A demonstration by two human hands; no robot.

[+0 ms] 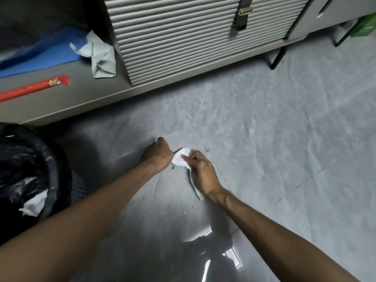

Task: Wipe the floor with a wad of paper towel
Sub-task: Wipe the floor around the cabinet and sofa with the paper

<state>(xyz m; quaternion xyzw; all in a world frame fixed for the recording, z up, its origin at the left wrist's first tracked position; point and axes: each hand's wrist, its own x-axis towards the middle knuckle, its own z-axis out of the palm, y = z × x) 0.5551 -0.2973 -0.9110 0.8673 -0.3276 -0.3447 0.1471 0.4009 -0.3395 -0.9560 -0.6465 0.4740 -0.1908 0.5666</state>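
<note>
Grey glossy floor (284, 139) lies beneath both outstretched arms. On it, between the 2 hands, sits the white wad of paper towel (180, 159). The right hand (201, 171) pinches it with curled fingers; the left hand (158, 154) is fisted against its other side, grip unclear. A dark streak (197, 195) runs beside the right wrist. Left of the left arm stands a black-lined bin (30, 169); beyond the hands, a slatted cabinet (183, 37).

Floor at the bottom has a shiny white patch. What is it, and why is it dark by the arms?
In the head view, the white patch is glare, light reflecting off the glossy floor; the dark area beside the left hand is shadow; the cabinet handle up top is blurred.
</note>
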